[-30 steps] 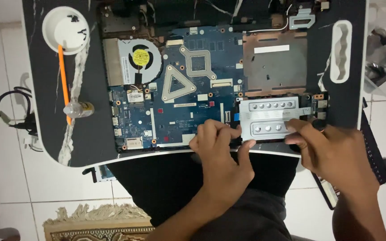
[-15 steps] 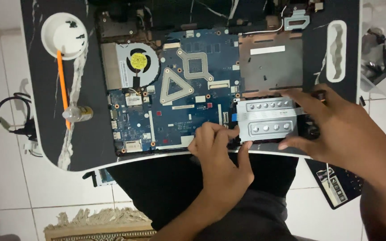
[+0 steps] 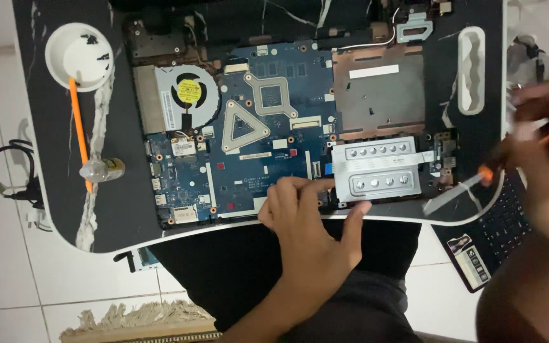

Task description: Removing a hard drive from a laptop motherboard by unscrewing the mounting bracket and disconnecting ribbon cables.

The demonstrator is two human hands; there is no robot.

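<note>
Left hand: my left hand (image 3: 309, 219) lies flat and spread on the near edge of the board (image 3: 243, 136), thumb by the silver bracket (image 3: 379, 171), holding nothing.
Right hand: my right hand (image 3: 541, 143), blurred, is off past the table's right edge, closed on an orange-handled screwdriver (image 3: 490, 166).
Bracket: right of my left fingers, left of the screwdriver, apart from its tip.
Edges: table (image 3: 122, 209) rim just under my left palm; fan (image 3: 189, 92) far left.
Room: bare black tabletop between bracket and right rim.
</note>
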